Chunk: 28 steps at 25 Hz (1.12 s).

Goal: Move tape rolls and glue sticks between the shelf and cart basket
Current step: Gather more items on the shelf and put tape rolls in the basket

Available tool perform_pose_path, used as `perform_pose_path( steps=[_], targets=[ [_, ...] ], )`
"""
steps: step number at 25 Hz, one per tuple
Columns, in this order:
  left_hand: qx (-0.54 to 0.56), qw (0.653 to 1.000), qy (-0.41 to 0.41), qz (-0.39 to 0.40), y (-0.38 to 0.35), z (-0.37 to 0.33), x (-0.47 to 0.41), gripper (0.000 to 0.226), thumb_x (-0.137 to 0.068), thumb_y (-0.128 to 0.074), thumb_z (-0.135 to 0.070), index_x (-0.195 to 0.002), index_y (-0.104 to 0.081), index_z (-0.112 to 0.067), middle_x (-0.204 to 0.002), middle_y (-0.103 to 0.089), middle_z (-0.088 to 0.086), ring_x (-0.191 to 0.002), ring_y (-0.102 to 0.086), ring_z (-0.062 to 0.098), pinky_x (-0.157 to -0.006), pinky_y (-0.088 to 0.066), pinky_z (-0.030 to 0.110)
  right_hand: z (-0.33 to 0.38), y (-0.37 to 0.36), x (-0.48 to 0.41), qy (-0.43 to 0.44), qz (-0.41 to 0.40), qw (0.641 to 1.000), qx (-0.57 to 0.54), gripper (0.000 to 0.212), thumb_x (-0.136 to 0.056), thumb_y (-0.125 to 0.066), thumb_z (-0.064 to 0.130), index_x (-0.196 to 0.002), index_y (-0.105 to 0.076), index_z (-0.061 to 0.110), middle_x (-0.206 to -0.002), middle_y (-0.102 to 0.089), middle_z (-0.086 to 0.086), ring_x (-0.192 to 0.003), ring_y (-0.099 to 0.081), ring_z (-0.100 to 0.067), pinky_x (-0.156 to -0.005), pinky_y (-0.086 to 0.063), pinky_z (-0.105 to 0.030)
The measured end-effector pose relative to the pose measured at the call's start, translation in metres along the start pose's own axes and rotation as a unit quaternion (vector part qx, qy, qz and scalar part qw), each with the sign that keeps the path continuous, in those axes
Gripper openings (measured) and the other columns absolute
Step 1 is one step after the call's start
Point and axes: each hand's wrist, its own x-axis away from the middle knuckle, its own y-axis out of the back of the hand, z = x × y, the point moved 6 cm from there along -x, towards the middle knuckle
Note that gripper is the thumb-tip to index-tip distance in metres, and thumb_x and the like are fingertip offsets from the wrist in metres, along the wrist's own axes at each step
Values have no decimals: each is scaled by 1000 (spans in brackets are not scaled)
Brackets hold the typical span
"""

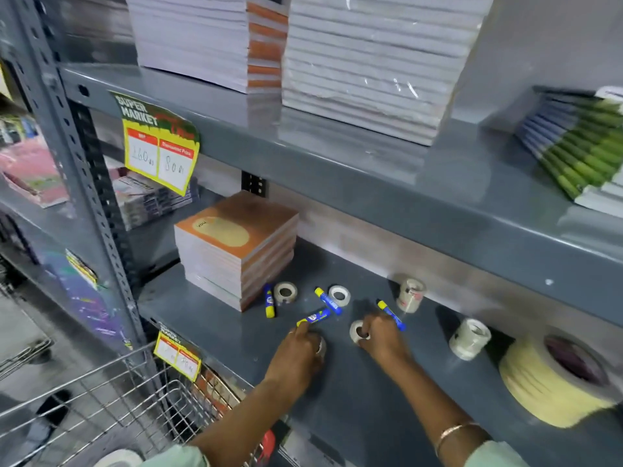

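Observation:
On the grey lower shelf point(354, 392) lie blue-and-yellow glue sticks and small clear tape rolls. My left hand point(296, 355) covers a small tape roll point(322, 345), and its forefinger touches a glue stick point(313, 316). My right hand point(381, 335) grips another tape roll point(358, 332), with a glue stick point(391, 314) lying against its fingers. Two more glue sticks point(269, 301) point(327, 301) and loose tape rolls point(285, 293) point(339, 294) point(410, 294) point(469, 338) rest farther back. The wire cart basket point(101, 399) stands at lower left with a white tape roll point(118, 458) inside.
A large cream masking tape roll point(556, 375) sits at the shelf's right. A stack of orange notebooks point(236, 244) stands at the back left of the shelf. The upper shelf point(371, 183) overhangs with book stacks. Yellow price tags point(158, 153) point(177, 355) hang from the shelf edges.

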Motion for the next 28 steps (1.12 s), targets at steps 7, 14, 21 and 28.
perform_pose_path(
  steps=[7, 14, 21, 28],
  targets=[
    [63, 992, 43, -101, 60, 23, -62, 25, -86, -57, -9, -110, -56, -3, -120, -55, 21, -108, -53, 35, -89, -45, 36, 9, 12, -28, 24, 40, 998, 32, 47, -78, -66, 12, -122, -54, 4, -132, -50, -19, -120, -50, -30, -96, -44, -29],
    [-67, 995, 66, 42, 46, 49, -102, 33, -89, -54, -11, -121, -49, -3, -129, -52, 21, -116, -51, 35, -67, -30, 20, 54, 35, -75, 141, 26, 989, -39, 48, -81, -58, -1, -128, -55, 11, -134, -55, -15, -126, -50, -30, -103, -37, -26],
    [-194, 968, 65, 147, 25, 54, -107, 34, -99, -29, -7, -127, -43, 7, -138, -42, 26, -129, -37, 42, -112, -26, 47, 54, 12, -90, 179, 107, 978, 0, 52, -72, -66, -9, -122, -56, 2, -136, -52, -16, -126, -48, -27, -104, -40, -32],
    [-232, 965, -23, 118, 25, 49, -109, 32, -94, -44, -16, -121, -48, 0, -133, -51, 20, -123, -47, 35, -106, -37, 38, 53, 7, -92, 181, 118, 976, 22, 57, -75, -64, -7, -128, -51, 6, -138, -47, -15, -126, -45, -31, -101, -41, -29]
  ],
)
